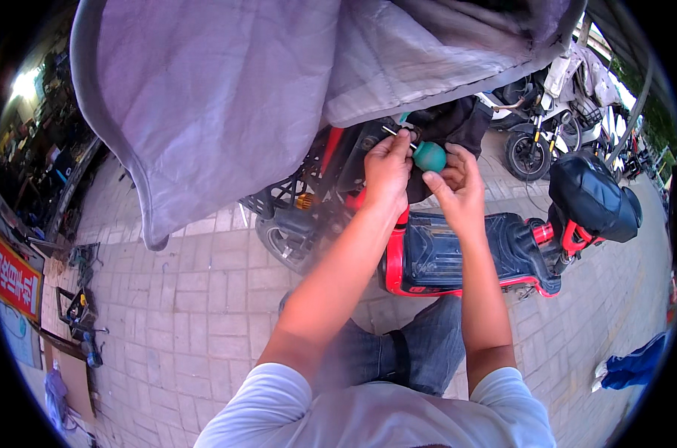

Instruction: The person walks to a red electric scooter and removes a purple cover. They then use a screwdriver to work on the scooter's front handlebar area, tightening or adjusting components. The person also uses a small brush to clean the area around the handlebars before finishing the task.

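Green-handled screwdriver (429, 156) just above the red scooter (458, 257), under the lifted grey cover (226, 97). Right hand (455, 187) wrapped around its green handle; left hand (387, 168) pinching the metal shaft near the tip. Tools (81, 313) on paving, far left of scooter.
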Available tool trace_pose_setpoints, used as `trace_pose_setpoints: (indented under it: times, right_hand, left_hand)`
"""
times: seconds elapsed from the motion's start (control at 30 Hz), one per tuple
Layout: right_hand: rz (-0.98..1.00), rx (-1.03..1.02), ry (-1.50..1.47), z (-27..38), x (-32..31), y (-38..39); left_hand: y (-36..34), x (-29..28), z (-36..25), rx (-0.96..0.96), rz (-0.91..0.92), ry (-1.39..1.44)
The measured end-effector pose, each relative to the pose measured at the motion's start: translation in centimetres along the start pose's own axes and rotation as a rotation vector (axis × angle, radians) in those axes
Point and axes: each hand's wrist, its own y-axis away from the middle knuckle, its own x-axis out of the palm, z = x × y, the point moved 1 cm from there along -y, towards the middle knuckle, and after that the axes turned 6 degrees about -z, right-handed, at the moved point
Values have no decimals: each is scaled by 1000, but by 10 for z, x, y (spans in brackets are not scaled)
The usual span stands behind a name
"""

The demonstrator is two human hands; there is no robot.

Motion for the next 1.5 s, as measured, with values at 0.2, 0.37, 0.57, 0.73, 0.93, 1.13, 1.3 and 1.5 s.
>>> trace_pose_setpoints:
  times: [0.2, 0.37, 0.57, 0.73, 0.93, 1.13, 1.3, 1.5]
  right_hand:
    - [230, 538, 5, -2, -9, -10]
    - [76, -173, 54, -5, 3, 7]
    - [202, 385, 15, -8, -4, -4]
    - [91, 45, -57, -9, 7, 12]
    - [59, 316, -190, -4, 7, 4]
    - [101, 318, -232, 15, 10, 12]
    - [137, 327, -246, 14, 3, 7]
    - [88, 217, -165, 15, 7, 5]
  left_hand:
    - [1, -3, -2, 41, -17, -10]
    - [3, -2, 3, 55, -16, 46]
    - [-4, -9, 8, 122, 11, 11]
    - [1, -12, 5, 126, 28, 23]
    - [54, -103, 41, -21, -288, 299]
    - [23, -124, 48, -271, -261, 676]
    - [11, -105, 58, -268, -371, 782]
    - [-1, -97, 49, -235, -365, 804]
